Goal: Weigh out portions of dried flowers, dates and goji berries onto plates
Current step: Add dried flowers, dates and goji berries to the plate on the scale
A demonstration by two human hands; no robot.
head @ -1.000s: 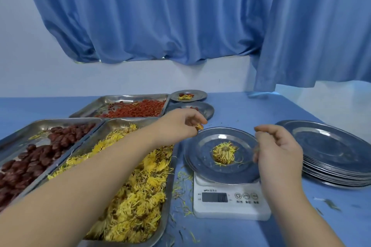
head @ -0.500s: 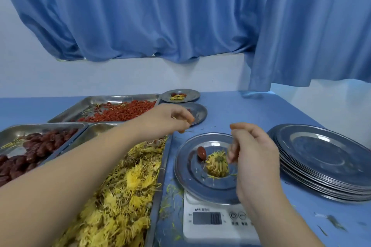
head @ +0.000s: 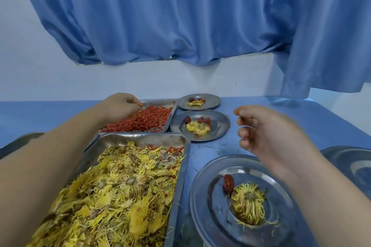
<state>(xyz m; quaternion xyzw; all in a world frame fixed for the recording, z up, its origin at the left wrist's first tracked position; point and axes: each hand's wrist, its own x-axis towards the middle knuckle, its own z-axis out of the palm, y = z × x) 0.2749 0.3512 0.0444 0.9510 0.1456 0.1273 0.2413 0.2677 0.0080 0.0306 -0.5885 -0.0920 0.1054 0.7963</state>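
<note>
left hand (head: 118,106) fingertips bunched in goji berries (head: 144,120), far tray (head: 160,102), can't tell if any caught. right hand (head: 267,132) loosely curled, empty, over near plate (head: 204,206) holding flower (head: 249,204) + date (head: 228,183). risk imo: long carry back, loose pinch drops berries into flower tray (head: 140,138).

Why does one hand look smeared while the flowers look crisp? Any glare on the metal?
Head view: the right hand is motion-blurred, its fingertips ghosted; the left hand is only slightly soft; the flower tray keeps its petals fairly sharp; the near plate shows dull bluish reflections, no harsh glare.
</note>
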